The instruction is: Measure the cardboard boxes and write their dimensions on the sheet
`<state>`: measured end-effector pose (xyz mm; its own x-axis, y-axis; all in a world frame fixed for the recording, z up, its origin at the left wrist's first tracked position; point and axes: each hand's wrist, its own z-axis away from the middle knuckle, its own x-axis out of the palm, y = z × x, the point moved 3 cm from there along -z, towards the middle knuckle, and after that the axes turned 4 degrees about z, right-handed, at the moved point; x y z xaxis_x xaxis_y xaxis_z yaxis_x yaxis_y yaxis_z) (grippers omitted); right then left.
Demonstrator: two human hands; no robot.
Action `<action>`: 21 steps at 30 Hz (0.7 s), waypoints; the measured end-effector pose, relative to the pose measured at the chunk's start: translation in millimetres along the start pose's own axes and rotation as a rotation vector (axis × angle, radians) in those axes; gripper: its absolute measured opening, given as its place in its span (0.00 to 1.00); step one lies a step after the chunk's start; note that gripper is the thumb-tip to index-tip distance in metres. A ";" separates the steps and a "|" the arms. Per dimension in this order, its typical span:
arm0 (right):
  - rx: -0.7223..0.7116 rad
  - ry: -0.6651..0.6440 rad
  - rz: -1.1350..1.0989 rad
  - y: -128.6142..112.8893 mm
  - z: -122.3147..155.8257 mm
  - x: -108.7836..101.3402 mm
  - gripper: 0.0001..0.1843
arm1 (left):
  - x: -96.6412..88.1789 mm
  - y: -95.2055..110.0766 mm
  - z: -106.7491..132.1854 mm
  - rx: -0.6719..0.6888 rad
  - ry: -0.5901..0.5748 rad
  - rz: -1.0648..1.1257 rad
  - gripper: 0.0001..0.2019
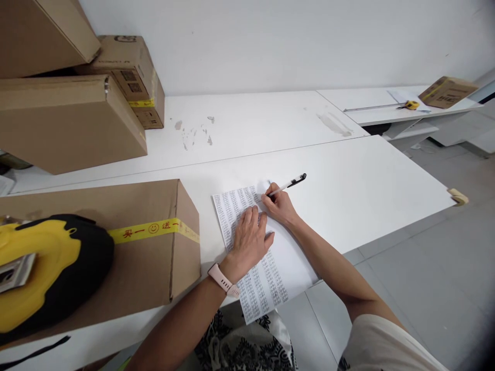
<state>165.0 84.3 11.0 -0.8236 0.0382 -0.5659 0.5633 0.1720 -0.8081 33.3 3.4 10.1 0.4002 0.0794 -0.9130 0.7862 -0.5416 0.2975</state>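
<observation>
A white sheet of paper (286, 252) lies on the white table (348, 185), its near corner hanging past the edge. Columns of small dark writing fill its left part, while the right part is blank. My left hand (251, 234) rests flat on the sheet, fingers stretched out and holding nothing; a pale pink band circles that wrist. Just beyond it, my right hand (280, 206) is closed around a white pen with a black end (291, 183). The pen leans up to the right, and its tip is hidden by the fingers near the sheet's top.
A taped cardboard box (143, 268) stands close left, with a yellow-and-black object (58, 268) on top. More cardboard boxes (69, 118) are stacked behind. At far right are a yellow tape measure (412, 105) and a small box (448, 93). The table's right edge drops to grey floor (417, 268).
</observation>
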 end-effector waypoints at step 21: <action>0.005 0.009 -0.002 -0.1 0.7 -1.1 0.09 | 0.5 0.3 0.0 -0.005 0.010 0.008 0.23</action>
<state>165.9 83.6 11.6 -0.8250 0.0465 -0.5632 0.5623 0.1668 -0.8099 33.6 3.3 9.7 0.4111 0.0830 -0.9078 0.7851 -0.5382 0.3064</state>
